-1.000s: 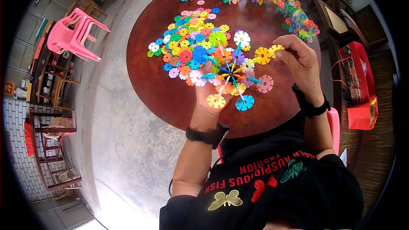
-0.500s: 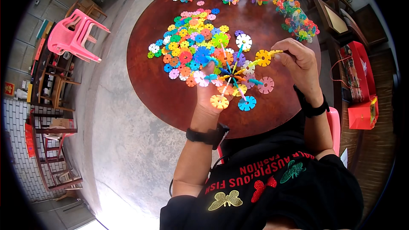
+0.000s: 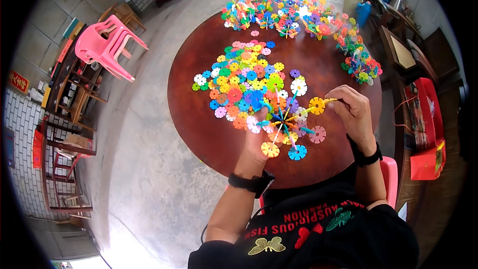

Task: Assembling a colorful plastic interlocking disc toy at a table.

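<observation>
Above the round table's near half, my left hand [image 3: 257, 139] is closed around the lower left side of a starburst of joined notched plastic discs [image 3: 284, 122]. Its arms radiate from a dark centre and end in discs of yellow, white, blue, orange and pink. Part of that hand's grip hides behind the discs. At the right, my right hand [image 3: 354, 112] pinches a small yellow piece seen edge-on, which touches the yellow disc [image 3: 316, 105] at the end of one arm. Behind the starburst lies a heap of loose coloured discs [image 3: 234, 79].
Finished-looking clusters of discs [image 3: 289, 17] line the far and right edge of the brown round table [image 3: 199, 134]. Stacked pink chairs [image 3: 102, 45] stand on the floor at left. A red bag [image 3: 423, 164] and a red box [image 3: 433, 109] are at right.
The whole view has shifted, so the table, hands and discs now appear lower and further right. Both hands keep the same hold on the starburst and the yellow piece.
</observation>
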`<state>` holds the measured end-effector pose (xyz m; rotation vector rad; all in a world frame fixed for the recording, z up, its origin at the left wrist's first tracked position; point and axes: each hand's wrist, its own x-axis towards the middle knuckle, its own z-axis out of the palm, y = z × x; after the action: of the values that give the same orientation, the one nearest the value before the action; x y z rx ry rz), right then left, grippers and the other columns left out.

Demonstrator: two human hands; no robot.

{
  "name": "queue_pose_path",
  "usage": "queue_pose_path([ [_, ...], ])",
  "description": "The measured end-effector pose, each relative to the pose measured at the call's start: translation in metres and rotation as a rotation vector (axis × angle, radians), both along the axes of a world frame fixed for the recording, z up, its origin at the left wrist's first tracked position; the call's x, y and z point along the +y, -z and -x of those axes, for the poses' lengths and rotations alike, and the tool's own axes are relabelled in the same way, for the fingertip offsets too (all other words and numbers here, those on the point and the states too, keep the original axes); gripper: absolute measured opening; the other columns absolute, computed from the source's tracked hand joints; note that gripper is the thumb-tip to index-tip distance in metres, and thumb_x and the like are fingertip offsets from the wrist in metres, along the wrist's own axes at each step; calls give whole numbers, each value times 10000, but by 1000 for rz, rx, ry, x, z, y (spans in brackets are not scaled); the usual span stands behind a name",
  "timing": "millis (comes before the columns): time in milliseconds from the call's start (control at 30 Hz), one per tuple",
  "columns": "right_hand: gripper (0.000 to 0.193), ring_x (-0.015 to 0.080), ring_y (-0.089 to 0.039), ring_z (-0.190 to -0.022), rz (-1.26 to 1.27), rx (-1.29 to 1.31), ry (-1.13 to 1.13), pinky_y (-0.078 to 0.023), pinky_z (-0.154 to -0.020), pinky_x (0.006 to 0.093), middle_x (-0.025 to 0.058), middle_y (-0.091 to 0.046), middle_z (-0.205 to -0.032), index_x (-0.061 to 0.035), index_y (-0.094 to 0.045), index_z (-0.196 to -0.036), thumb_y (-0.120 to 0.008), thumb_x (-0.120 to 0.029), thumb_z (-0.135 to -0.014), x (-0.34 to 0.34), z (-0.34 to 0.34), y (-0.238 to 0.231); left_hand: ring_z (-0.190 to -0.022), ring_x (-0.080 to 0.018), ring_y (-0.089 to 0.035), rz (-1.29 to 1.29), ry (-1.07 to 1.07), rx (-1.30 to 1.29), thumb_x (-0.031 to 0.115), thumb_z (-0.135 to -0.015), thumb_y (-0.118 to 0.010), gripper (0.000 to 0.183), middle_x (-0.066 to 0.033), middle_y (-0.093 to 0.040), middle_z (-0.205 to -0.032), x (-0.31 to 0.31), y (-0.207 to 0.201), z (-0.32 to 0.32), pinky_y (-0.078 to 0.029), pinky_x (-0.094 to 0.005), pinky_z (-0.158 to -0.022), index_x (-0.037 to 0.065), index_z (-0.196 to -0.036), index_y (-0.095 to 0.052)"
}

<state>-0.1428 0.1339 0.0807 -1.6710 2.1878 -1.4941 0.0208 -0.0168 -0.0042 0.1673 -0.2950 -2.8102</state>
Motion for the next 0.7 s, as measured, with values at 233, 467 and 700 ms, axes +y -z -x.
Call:
queue_pose_path([
  [233, 115, 217, -618, -706, 11, -17, -14, -465, -620, 286, 100, -622, -798, -1, -626, -846, -622, 33, -737, -4, 6, 1, -978, -340, -613, 32, -73, -78, 271, -874, -564, 457, -157, -591, -1119, 3, -5, 5, -531, -504, -827, 35, -1250, -455],
  [467, 146, 163, -606, -697, 25, -62, -36, -463, -626, 255, 77, -620, -795, 1, -610, -883, -609, 52, -746, -3, 3, 5, -978, -331, -615, -25, -44, -73, 293, -876, -562, 458, -160, -597, -1117, 1, 2, 3, -528, -509, -828, 45, -1247, -462],
  [700, 102, 109, -597, -720, 41, -174, -41, -462, -635, 229, 63, -621, -800, 17, -580, -864, -584, 67, -776, 2, 3, 7, -955, -342, -615, -92, 43, -35, 342, -891, -553, 426, -145, -606, -1105, 4, -3, 5, -522, -512, -787, 69, -1214, -498],
])
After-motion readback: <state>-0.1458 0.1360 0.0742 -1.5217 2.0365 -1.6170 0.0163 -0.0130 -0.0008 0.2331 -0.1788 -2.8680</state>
